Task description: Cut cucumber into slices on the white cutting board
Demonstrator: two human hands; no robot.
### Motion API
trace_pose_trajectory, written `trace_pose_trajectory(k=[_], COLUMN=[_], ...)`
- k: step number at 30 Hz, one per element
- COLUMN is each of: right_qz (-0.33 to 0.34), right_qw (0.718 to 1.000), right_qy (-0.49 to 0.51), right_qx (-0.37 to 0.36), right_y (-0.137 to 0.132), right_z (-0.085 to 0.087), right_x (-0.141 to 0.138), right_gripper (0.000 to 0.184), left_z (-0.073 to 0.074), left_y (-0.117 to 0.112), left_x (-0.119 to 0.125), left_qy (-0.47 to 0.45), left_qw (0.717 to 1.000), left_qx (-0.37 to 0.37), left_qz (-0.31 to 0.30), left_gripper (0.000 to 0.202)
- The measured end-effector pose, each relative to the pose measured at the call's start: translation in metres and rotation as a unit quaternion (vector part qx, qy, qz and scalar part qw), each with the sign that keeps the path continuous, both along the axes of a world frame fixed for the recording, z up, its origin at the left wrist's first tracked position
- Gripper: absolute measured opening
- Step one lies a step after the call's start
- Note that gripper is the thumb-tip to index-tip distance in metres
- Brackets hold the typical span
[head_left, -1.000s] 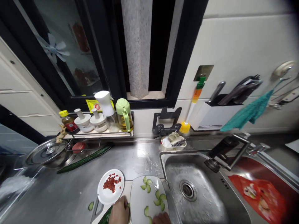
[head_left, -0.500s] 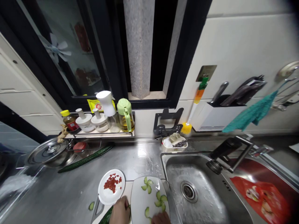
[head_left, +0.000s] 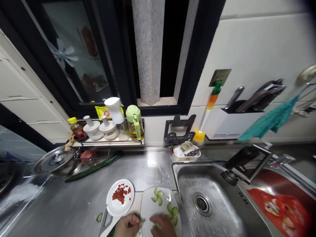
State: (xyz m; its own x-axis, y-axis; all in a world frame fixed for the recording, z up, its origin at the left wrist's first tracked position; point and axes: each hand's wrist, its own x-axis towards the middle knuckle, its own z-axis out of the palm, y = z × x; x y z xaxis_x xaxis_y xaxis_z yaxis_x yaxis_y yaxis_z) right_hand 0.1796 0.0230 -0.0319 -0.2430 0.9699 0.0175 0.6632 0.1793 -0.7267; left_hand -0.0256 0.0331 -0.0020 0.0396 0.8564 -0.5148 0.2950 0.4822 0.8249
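At the bottom edge, my left hand [head_left: 127,226] pinches a cucumber slice [head_left: 142,223] at the left rim of a white oval plate [head_left: 150,207]. My right hand [head_left: 163,225] lies on the plate's near part, fingertips touching a pale slice [head_left: 157,226]; its grip is unclear. Several cucumber slices [head_left: 158,197] lie scattered on the plate. To the left, a small round plate [head_left: 116,206] holds chopped red pieces [head_left: 120,193]. Both plates rest on a cutting board [head_left: 106,221]. A dark cucumber end [head_left: 111,232] shows under my left wrist.
One loose slice [head_left: 99,217] and a whole cucumber [head_left: 93,168] lie on the steel counter. A steel sink [head_left: 222,214] is right of the plates, with a tap [head_left: 243,163] and red bag [head_left: 278,207]. A condiment rack [head_left: 108,130] and pot lid [head_left: 55,161] stand behind.
My right hand has moved left and up onto the plate toward my left hand. My left hand has left the cucumber and now pinches a slice. The view shifted slightly left.
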Motion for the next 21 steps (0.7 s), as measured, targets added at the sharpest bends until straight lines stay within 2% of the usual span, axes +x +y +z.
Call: trace_pose_trajectory(k=[3, 7, 11, 17, 21], right_qz=[-0.046, -0.053, -0.053, -0.04, -0.031], right_qw=[0.99, 0.969, 0.964, 0.957, 0.953], right_qy=[0.098, 0.13, 0.144, 0.19, 0.208], right_qx=[-0.091, -0.204, -0.217, -0.218, -0.219], right_y=[0.011, 0.024, 0.028, 0.024, 0.025], right_z=[0.017, 0.047, 0.069, 0.077, 0.071], right_x=[-0.009, -0.013, -0.009, 0.003, 0.009], right_gripper=[0.036, 0.012, 0.01, 0.007, 0.009], left_z=[0.006, 0.01, 0.001, -0.02, -0.017], left_y=[0.001, 0.0, -0.001, -0.007, -0.012], left_x=[0.009, 0.022, 0.029, 0.038, 0.049], left_qy=[-0.111, -0.163, -0.21, -0.242, -0.283], left_qw=[0.993, 0.982, 0.968, 0.952, 0.924], left_qx=[-0.04, -0.085, -0.125, -0.17, -0.226], left_qz=[0.016, 0.04, 0.055, 0.083, 0.122], left_gripper=[0.047, 0.052, 0.056, 0.068, 0.051])
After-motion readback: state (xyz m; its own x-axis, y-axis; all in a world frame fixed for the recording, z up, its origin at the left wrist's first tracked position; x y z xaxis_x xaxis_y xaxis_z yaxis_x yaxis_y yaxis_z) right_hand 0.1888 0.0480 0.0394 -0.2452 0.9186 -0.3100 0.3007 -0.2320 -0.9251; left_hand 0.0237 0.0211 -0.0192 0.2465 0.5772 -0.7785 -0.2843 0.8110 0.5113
